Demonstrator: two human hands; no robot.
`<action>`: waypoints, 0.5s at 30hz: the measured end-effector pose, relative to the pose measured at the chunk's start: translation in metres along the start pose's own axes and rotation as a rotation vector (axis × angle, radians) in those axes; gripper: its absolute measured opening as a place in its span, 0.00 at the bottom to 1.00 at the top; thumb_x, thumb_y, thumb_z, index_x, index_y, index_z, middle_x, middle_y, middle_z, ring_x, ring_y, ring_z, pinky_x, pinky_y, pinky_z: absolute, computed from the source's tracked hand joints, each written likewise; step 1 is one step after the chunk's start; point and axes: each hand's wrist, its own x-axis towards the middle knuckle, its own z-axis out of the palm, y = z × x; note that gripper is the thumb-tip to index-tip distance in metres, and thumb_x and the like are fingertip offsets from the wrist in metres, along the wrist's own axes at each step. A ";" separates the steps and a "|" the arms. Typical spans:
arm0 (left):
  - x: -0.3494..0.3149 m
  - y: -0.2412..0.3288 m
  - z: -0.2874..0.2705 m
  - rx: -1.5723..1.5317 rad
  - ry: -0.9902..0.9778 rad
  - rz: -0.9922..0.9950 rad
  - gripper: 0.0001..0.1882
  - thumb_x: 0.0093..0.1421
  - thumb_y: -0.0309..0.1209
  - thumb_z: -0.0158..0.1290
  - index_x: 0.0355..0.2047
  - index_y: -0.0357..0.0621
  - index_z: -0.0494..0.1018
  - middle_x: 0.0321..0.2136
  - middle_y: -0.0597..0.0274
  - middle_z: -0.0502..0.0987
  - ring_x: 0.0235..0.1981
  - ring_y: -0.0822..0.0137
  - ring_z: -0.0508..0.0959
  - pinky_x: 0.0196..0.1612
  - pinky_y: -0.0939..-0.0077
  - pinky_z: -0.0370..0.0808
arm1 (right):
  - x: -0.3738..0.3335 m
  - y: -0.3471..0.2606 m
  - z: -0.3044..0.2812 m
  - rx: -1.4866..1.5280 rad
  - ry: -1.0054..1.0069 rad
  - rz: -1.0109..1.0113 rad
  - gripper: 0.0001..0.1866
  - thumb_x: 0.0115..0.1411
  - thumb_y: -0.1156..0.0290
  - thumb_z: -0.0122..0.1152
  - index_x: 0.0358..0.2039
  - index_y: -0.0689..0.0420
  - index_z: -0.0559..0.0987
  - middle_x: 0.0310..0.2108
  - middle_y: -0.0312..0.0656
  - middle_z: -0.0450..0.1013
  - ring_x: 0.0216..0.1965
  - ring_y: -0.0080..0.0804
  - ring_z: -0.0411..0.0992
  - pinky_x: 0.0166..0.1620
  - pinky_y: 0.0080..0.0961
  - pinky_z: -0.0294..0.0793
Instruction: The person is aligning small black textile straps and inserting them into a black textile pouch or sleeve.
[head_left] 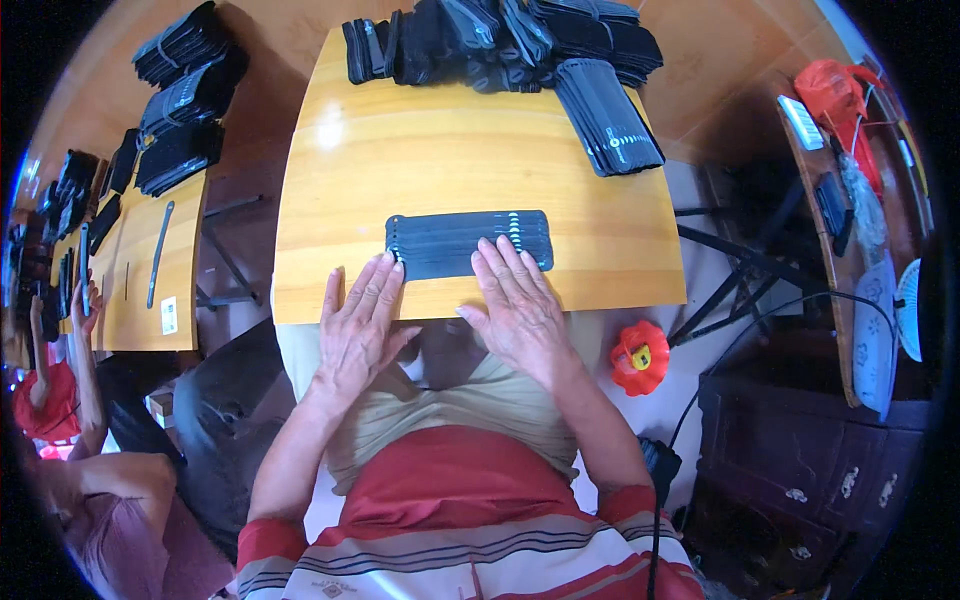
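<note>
Dark strip bundle (450, 238) lies flat, running left to right, on near part of desk (460, 150). Probably light, soft, bendable, hardly fragile; layers may slide, so best held at both short ends. Left hand (362, 322), right hand (522, 318): palms down, fingers extended, pinching nothing; fingertips rest at bundle's left end and right part. Forearms (603, 430) angle inward from near side.

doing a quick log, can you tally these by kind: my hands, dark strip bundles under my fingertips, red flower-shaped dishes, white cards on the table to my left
Hands: 2 (left hand, right hand)
Dark strip bundle: 1
Red flower-shaped dish: 1
White card: 1
Total: 5
</note>
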 end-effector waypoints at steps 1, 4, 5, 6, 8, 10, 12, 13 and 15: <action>0.001 -0.002 -0.002 -0.039 -0.018 0.003 0.47 0.53 0.50 0.65 0.68 0.42 0.61 0.69 0.55 0.63 0.70 0.59 0.62 0.71 0.48 0.53 | 0.000 0.000 -0.001 0.000 -0.006 0.005 0.36 0.66 0.47 0.55 0.65 0.62 0.69 0.70 0.46 0.60 0.74 0.40 0.52 0.74 0.41 0.46; 0.004 -0.001 -0.011 -0.031 -0.019 0.012 0.46 0.53 0.52 0.65 0.67 0.41 0.63 0.68 0.54 0.64 0.70 0.56 0.62 0.71 0.48 0.55 | 0.002 -0.001 -0.003 0.029 0.037 -0.015 0.34 0.64 0.53 0.60 0.63 0.64 0.71 0.69 0.48 0.61 0.72 0.44 0.55 0.72 0.44 0.52; 0.005 0.000 -0.012 -0.028 -0.019 0.013 0.46 0.53 0.52 0.65 0.67 0.41 0.63 0.68 0.54 0.64 0.70 0.56 0.62 0.71 0.48 0.55 | 0.002 -0.001 -0.003 0.031 0.039 -0.015 0.34 0.64 0.53 0.60 0.63 0.64 0.71 0.69 0.48 0.61 0.72 0.44 0.55 0.72 0.44 0.52; 0.006 0.002 -0.013 -0.041 -0.010 -0.004 0.44 0.55 0.53 0.62 0.65 0.39 0.65 0.67 0.53 0.65 0.70 0.55 0.62 0.70 0.47 0.55 | 0.002 -0.001 -0.002 0.021 0.041 -0.020 0.34 0.64 0.53 0.60 0.63 0.64 0.71 0.69 0.48 0.61 0.72 0.44 0.55 0.72 0.43 0.52; 0.009 0.004 -0.014 -0.049 0.003 -0.024 0.42 0.58 0.55 0.59 0.63 0.37 0.67 0.66 0.52 0.65 0.70 0.53 0.62 0.70 0.46 0.55 | 0.004 -0.002 -0.002 0.012 0.045 -0.030 0.33 0.65 0.53 0.59 0.63 0.64 0.71 0.69 0.48 0.61 0.72 0.44 0.55 0.72 0.43 0.52; 0.016 0.004 -0.016 -0.087 0.045 0.001 0.42 0.58 0.56 0.58 0.62 0.35 0.68 0.66 0.51 0.66 0.69 0.52 0.62 0.70 0.46 0.55 | 0.005 -0.001 -0.003 0.007 0.014 -0.014 0.33 0.67 0.50 0.54 0.63 0.63 0.71 0.69 0.47 0.61 0.73 0.43 0.53 0.74 0.43 0.47; 0.024 0.004 -0.020 -0.139 0.023 0.054 0.41 0.59 0.56 0.57 0.62 0.35 0.68 0.66 0.51 0.66 0.70 0.51 0.61 0.71 0.45 0.54 | 0.006 0.001 -0.005 0.012 0.025 -0.023 0.31 0.67 0.52 0.54 0.61 0.63 0.72 0.68 0.48 0.63 0.71 0.44 0.56 0.73 0.43 0.50; 0.029 0.004 -0.021 -0.193 -0.003 0.111 0.40 0.60 0.55 0.57 0.62 0.36 0.67 0.66 0.51 0.66 0.70 0.50 0.61 0.71 0.45 0.53 | 0.007 0.001 -0.006 0.018 0.035 -0.026 0.29 0.67 0.54 0.55 0.59 0.63 0.74 0.66 0.48 0.66 0.70 0.45 0.59 0.72 0.44 0.53; 0.041 0.005 -0.014 -0.163 0.024 0.111 0.39 0.62 0.54 0.55 0.63 0.36 0.67 0.66 0.51 0.66 0.70 0.50 0.60 0.71 0.45 0.53 | 0.011 0.001 -0.009 0.017 0.058 -0.036 0.26 0.67 0.57 0.56 0.57 0.63 0.75 0.63 0.49 0.68 0.67 0.45 0.62 0.70 0.44 0.56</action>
